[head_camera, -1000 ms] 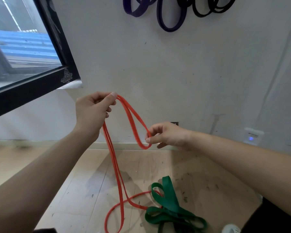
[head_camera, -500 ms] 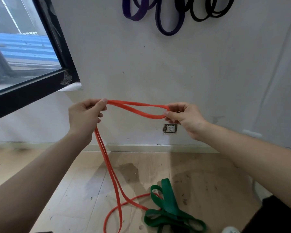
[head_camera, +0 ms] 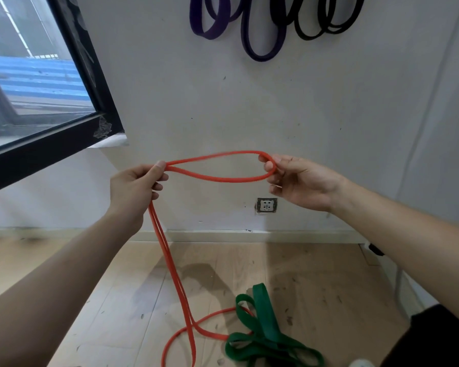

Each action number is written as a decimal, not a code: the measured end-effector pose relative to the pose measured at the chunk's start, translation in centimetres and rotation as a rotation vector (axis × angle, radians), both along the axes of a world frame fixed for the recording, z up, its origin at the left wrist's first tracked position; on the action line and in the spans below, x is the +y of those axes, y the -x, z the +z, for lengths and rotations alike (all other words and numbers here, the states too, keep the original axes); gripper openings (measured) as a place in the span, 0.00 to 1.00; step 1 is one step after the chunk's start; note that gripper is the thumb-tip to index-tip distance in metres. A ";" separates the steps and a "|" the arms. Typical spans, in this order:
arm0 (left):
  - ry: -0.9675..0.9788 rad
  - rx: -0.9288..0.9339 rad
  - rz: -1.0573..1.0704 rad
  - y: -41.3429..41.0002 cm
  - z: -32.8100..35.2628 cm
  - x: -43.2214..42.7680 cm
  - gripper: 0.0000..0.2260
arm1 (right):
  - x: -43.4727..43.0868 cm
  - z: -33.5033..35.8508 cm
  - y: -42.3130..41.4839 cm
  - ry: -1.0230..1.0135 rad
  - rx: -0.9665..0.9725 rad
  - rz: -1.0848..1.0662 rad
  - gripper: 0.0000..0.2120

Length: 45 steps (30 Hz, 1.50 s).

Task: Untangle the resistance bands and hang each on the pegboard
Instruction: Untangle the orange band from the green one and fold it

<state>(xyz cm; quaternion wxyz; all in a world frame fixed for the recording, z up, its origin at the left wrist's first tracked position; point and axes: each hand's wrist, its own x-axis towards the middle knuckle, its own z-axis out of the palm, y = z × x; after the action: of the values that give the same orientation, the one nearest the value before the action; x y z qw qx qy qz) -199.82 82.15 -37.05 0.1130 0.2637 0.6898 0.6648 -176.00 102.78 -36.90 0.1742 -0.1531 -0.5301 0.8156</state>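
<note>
A thin orange band (head_camera: 217, 178) is stretched into a flat horizontal loop between my hands at chest height. My left hand (head_camera: 133, 192) pinches its left end, and two strands hang from there to the floor. My right hand (head_camera: 300, 181) hooks the loop's right end with thumb and forefinger. On the floor the orange strands run into a wide green band (head_camera: 263, 337), which lies in a tangled heap. Purple bands (head_camera: 260, 46) and black bands (head_camera: 326, 25) hang on the wall at the top; the pegs are out of frame.
A black-framed window (head_camera: 64, 139) fills the upper left. A wall socket (head_camera: 266, 205) sits low on the white wall, above the skirting. The wooden floor (head_camera: 117, 300) is scuffed. A cable runs down the right wall (head_camera: 398, 292).
My right hand has lifted the loop's end from a low hanging position up and to the right, pulling the loop out flat and wider. My left hand dropped slightly and kept its grip.
</note>
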 end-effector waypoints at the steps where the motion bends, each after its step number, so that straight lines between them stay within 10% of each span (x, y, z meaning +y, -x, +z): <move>1: -0.002 -0.005 0.001 0.0 0.0 0.0 0.08 | 0.1 0.0 -0.2 0.005 -0.011 0.020 0.09; 15: 0.033 0.071 -0.224 -1.7 0.4 0.0 0.06 | -0.1 -2.6 -0.2 -0.800 -0.402 -0.236 0.19; 25: 0.116 0.216 -0.448 -4.4 0.7 0.8 0.06 | -6.0 0.0 2.4 -1.021 -0.233 -0.044 0.24; 32: 0.132 0.250 -0.564 -4.8 0.4 1.2 0.09 | -6.2 1.0 1.6 -0.887 -0.176 -0.020 0.06; 45: 0.493 0.293 -0.860 -6.1 -4.1 3.3 0.03 | -1.5 4.6 -1.4 -0.711 0.136 -0.528 0.11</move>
<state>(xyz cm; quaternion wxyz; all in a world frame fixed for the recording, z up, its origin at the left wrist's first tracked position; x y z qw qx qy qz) -193.73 85.45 -41.13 0.3370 0.5795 0.6636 0.3321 -174.61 101.27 -32.25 0.4526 -0.1600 -0.7078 0.5183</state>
